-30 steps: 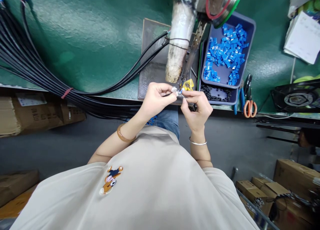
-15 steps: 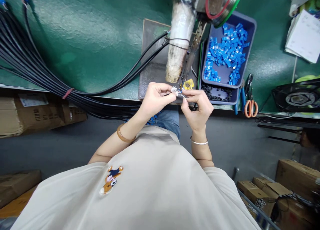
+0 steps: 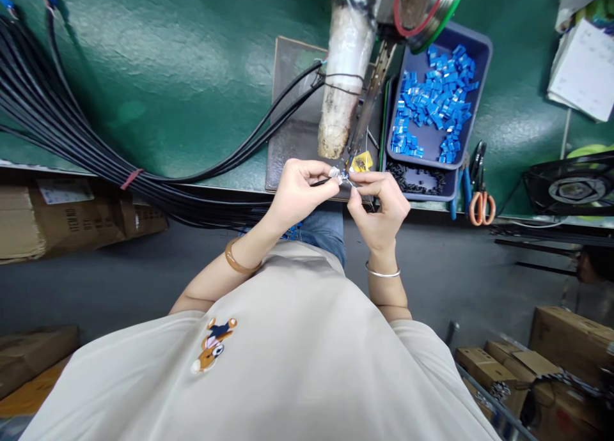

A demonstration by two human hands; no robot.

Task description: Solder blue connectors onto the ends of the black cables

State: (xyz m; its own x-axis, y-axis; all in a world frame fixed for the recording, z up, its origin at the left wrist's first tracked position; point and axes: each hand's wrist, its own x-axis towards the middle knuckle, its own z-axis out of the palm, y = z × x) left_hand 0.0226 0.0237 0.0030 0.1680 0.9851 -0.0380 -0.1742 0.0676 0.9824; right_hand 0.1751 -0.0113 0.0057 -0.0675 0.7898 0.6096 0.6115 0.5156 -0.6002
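Note:
My left hand [image 3: 304, 192] is closed at the bench edge, pinching the end of a black cable [image 3: 317, 183]. Something whitish covers or sits at its fingertips; I cannot make out which. My right hand [image 3: 381, 204] is also closed, its thumb and forefinger on a thin light wire [image 3: 352, 183] at that cable end. Between the two hands is a tiny blue part [image 3: 345, 176], partly hidden by fingers. Just above the fingertips hangs the tip of a dark metal soldering iron [image 3: 367, 112], beside a white plastic-wrapped tube [image 3: 336, 118].
A grey tray [image 3: 483, 77] holds many blue connectors; small black parts [image 3: 417, 180] lie under its near edge. Orange-handled scissors [image 3: 481, 208], blue-handled pliers [image 3: 466, 188] and a black fan [image 3: 570, 188] are to the right. A bundle of black cables [image 3: 158, 195] runs leftward.

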